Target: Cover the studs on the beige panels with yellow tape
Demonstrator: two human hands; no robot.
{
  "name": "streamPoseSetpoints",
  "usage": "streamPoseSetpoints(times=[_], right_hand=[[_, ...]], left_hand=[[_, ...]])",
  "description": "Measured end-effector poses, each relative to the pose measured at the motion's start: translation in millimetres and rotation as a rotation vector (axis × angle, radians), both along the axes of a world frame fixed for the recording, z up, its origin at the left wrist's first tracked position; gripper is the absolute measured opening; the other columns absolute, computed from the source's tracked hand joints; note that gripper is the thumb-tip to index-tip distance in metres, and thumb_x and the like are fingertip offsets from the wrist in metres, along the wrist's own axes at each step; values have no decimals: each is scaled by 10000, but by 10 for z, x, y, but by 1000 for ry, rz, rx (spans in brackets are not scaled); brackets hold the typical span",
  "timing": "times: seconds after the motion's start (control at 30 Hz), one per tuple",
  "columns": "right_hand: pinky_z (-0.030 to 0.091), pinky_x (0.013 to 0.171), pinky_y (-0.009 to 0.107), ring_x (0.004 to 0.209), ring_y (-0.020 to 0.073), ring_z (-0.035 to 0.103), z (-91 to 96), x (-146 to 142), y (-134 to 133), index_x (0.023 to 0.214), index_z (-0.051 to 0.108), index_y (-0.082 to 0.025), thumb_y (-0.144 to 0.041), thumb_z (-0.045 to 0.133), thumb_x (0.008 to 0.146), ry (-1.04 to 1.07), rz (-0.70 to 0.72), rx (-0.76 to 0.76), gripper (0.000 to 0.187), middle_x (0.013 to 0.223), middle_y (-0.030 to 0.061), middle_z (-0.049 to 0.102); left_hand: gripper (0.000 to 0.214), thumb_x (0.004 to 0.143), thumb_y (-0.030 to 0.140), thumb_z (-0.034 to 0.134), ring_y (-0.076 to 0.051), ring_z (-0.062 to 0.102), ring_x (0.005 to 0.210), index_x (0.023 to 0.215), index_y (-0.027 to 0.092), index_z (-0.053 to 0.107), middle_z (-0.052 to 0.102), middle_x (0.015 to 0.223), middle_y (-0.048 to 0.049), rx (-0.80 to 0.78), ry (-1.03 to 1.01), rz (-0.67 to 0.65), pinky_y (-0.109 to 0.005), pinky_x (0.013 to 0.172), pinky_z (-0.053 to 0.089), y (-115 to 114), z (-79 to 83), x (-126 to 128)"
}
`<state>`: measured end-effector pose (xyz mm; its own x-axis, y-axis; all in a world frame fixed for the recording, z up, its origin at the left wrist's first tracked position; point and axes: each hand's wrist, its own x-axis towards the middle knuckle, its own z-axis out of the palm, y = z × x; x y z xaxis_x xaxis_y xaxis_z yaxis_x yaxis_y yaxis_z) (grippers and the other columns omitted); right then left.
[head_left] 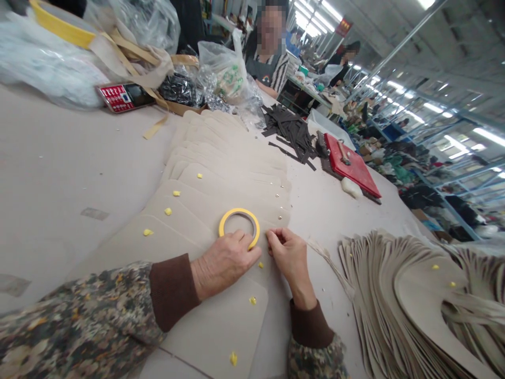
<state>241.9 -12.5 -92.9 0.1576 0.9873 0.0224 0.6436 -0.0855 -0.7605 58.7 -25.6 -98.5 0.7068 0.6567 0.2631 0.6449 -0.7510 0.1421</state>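
Observation:
My left hand [229, 260] is closed on a roll of yellow tape [223, 221], held over a row of overlapping beige fabric pieces [224, 316]. Just right of the roll, my right hand [288, 252] pinches thumb against fingers near the right edge of the pieces; whatever is between the fingertips is too small to make out. Small yellow tape bits [176, 193] stick to several of the pieces. Farther up that right edge, tiny metal studs [280, 217] show. Beneath my left hand, part of the fabric is hidden.
Stacked beige pieces with straps [379, 295] lie at right. Beyond are dark strips [290, 131] and a red board [351, 166] with a hammer [344, 152] on it. A red phone [122, 97], plastic bags [224, 73] and a larger yellow roll [63, 23] lie at the back. A person [268, 58] sits across.

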Motion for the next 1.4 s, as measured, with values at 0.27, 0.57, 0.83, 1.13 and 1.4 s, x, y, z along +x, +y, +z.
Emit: streamPoseSetpoints(times=[0.27,0.57,0.83,1.13,1.4], right_hand=[[494,572,295,511,188,625,-43,33,27,1002,645,-176,-358,659,766,-125,-43,47,298,548,-25,656],[518,731,315,734,200,689,-102,55,-142,827,727,-190,-352,575,870,-197,40,129,226,809,73,756],[448,664,284,638,174,627,-50,-21,-18,732,716,-179,-279,565,862,-342,94,127,224,715,59,724],[486,576,240,597,146,645,149,89,-380,834,746,-201,-280,643,850,-200,204,67,131,709,4,733],[558,760,284,830,153,661,137,-30,-420,1074,667,-189,-112,548,924,-159,411,520,206,949,69,723]], left_hand=[[154,928,83,470,-250,555,748,858,182,564,602,825,-82,-23,8,12,-345,606,474,-4,-5,-13],[133,906,85,498,-250,569,744,861,189,568,610,814,-75,-20,-1,-2,-361,648,471,-10,16,-22],[192,903,40,447,-216,554,674,882,182,575,585,785,-54,-13,-57,-5,-330,622,453,20,25,-76],[210,975,117,420,-178,623,761,1044,183,607,638,856,-30,-20,-277,-30,-273,660,505,98,90,-163],[392,990,138,441,-210,704,1014,1380,134,401,703,1182,-133,-28,-507,-63,-324,834,591,34,-8,-120]])
